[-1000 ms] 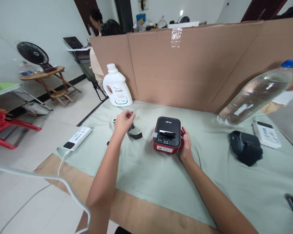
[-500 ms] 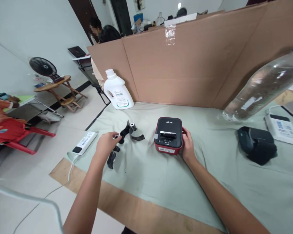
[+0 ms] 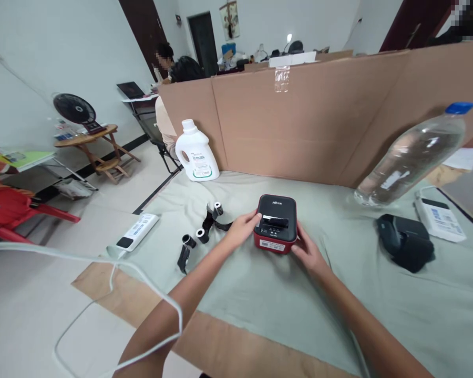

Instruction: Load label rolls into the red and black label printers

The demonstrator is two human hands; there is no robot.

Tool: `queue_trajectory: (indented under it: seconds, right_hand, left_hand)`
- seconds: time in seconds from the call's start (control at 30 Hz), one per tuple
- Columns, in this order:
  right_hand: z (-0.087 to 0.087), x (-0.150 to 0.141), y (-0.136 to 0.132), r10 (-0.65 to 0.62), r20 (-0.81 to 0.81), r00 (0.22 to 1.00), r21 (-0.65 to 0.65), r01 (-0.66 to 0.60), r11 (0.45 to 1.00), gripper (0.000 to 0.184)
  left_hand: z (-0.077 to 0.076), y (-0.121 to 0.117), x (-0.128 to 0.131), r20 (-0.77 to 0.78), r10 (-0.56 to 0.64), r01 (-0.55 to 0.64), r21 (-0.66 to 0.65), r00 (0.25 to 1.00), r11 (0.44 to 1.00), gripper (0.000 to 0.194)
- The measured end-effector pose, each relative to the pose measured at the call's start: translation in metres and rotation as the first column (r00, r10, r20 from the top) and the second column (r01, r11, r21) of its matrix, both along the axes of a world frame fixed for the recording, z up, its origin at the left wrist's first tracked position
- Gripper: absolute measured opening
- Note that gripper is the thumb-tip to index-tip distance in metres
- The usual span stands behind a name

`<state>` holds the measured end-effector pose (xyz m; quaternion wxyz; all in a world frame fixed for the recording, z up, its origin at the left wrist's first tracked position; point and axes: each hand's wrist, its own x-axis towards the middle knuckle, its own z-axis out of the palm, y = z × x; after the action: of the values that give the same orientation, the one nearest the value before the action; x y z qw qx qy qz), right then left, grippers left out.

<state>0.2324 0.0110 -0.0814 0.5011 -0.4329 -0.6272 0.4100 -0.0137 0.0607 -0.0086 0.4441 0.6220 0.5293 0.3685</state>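
The printer [image 3: 276, 231] is shown near the middle of the pale green cloth [image 3: 260, 299], bracketed by two hands. Toward the wearer, the cloth is bordered by a wooden board [image 3: 236, 344]; at the back, a strip of cloth is left between the printer and the cardboard panel [image 3: 299, 126]. To the right, a broad stretch of cloth is bounded by the black device [image 3: 404, 241]; to the left, room is limited by the black-and-white rolls [image 3: 201, 235], which are set near the left forearm. The printer is seen upright, with a rounded black lid, a red base and a white front label; a dark strip is seen at the top slot. Its left side is touched by the left hand [image 3: 242, 230], fingers held together; its right side is touched by the right hand [image 3: 309, 253], thumb and fingers parted.
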Motion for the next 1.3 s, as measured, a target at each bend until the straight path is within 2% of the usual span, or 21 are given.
queue_trajectory:
  seconds: [0.07, 0.13, 0.2, 0.27, 0.37, 0.47, 0.53, 0.6, 0.67, 0.73, 0.8, 0.9, 1.0, 1.07, 1.2, 1.3]
  right_hand:
    - [-0.001, 0.005, -0.005, -0.005, 0.149, 0.989, 0.041, -0.001, 0.999, 0.092]
    - [-0.001, 0.005, -0.005, -0.064, 0.246, 0.967, 0.095, 0.041, 0.995, 0.094]
    - [0.004, -0.001, 0.002, -0.099, 0.266, 0.959, 0.155, 0.059, 0.986, 0.091]
    - [0.017, -0.014, 0.018, -0.117, 0.237, 0.965, 0.223, 0.063, 0.973, 0.091]
    - [0.049, -0.051, 0.060, -0.094, 0.174, 0.980, 0.317, 0.035, 0.948, 0.093]
    - [0.084, -0.108, 0.110, -0.024, 0.144, 0.989, 0.362, -0.030, 0.932, 0.092]
    - [0.099, -0.153, 0.139, 0.025, 0.145, 0.989, 0.360, -0.076, 0.930, 0.082]
    - [0.106, -0.197, 0.161, 0.070, 0.173, 0.982, 0.320, -0.123, 0.940, 0.075]
    - [0.103, -0.236, 0.175, 0.093, 0.220, 0.971, 0.263, -0.151, 0.953, 0.072]
    - [0.093, -0.268, 0.182, 0.098, 0.270, 0.958, 0.194, -0.153, 0.969, 0.068]
    - [0.079, -0.290, 0.183, 0.096, 0.306, 0.947, 0.121, -0.138, 0.983, 0.065]
    - [0.059, -0.308, 0.181, 0.095, 0.327, 0.940, 0.053, -0.118, 0.992, 0.061]
    - [0.046, -0.316, 0.179, 0.092, 0.338, 0.937, 0.032, -0.109, 0.994, 0.061]
    - [0.044, -0.319, 0.179, 0.090, 0.339, 0.937, 0.019, -0.103, 0.995, 0.061]
    - [0.057, -0.319, 0.180, 0.102, 0.340, 0.935, -0.019, -0.101, 0.995, 0.065]
    - [0.072, -0.287, 0.165, 0.078, 0.329, 0.941, 0.060, -0.103, 0.993, 0.068]
  left_hand:
    - [-0.012, 0.002, 0.019, 0.086, 0.009, -0.009, 0.001, 0.996, 1.000, 0.047]
    - [-0.016, 0.003, 0.025, 0.108, 0.050, -0.052, 0.012, 0.993, 0.999, 0.044]
    - [-0.011, 0.007, 0.021, 0.097, 0.077, -0.082, 0.044, 0.992, 0.996, 0.040]
    - [0.002, 0.018, 0.008, 0.090, 0.116, -0.125, 0.099, 0.989, 0.987, 0.039]
    - [0.029, 0.048, -0.024, 0.193, 0.191, -0.218, 0.131, 0.962, 0.967, 0.039]
    - [0.055, 0.083, -0.072, 0.354, 0.299, -0.340, 0.059, 0.886, 0.939, 0.044]
    - [0.066, 0.101, -0.108, 0.341, 0.433, -0.458, -0.008, 0.835, 0.889, 0.047]
    - [0.069, 0.113, -0.143, 0.268, 0.566, -0.572, -0.063, 0.780, 0.818, 0.047]
    - [0.066, 0.118, -0.172, 0.198, 0.646, -0.641, -0.100, 0.737, 0.761, 0.045]
    - [0.058, 0.121, -0.193, 0.149, 0.681, -0.670, -0.122, 0.717, 0.732, 0.045]
    - [0.047, 0.122, -0.207, 0.111, 0.698, -0.684, -0.141, 0.708, 0.716, 0.045]
    - [0.030, 0.123, -0.218, 0.066, 0.712, -0.696, -0.168, 0.699, 0.698, 0.045]
    - [0.017, 0.127, -0.222, 0.049, 0.716, -0.697, -0.189, 0.697, 0.691, 0.043]
    - [0.013, 0.131, -0.222, 0.050, 0.712, -0.692, -0.201, 0.700, 0.694, 0.042]
    - [0.015, 0.132, -0.217, 0.049, 0.698, -0.678, -0.200, 0.714, 0.708, 0.042]
    - [0.021, 0.112, -0.219, 0.031, 0.696, -0.686, -0.139, 0.718, 0.714, 0.044]
